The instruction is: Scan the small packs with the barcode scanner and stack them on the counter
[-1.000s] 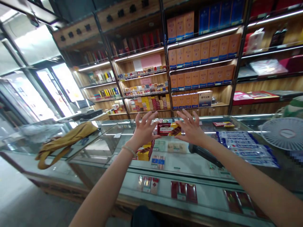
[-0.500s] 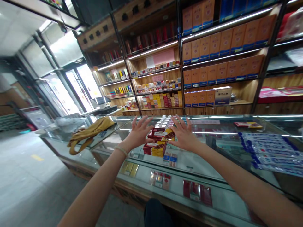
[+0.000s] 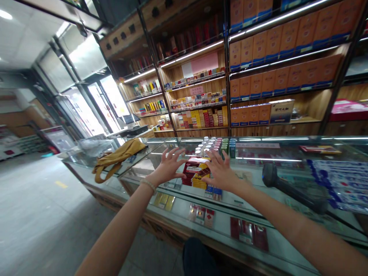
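Observation:
On the glass counter stands a stack of red and yellow boxes, between my two hands. My left hand is at the left side of the stack, fingers spread, holding nothing. At the right side is my right hand, its fingers also apart and nothing in it. Whether the fingertips touch the boxes I cannot tell. Behind the stack are several small containers with white lids, partly hidden by my right hand.
A black handheld scanner lies right of my right hand, with blue and white packets beyond it. A mustard bag rests on the counter's left part. Shelves of orange boxes rise behind.
The view has shifted, bringing the scanner and the lidded containers more fully into sight. The upper red box now sits squarer on the stack; both hands remain spread beside it.

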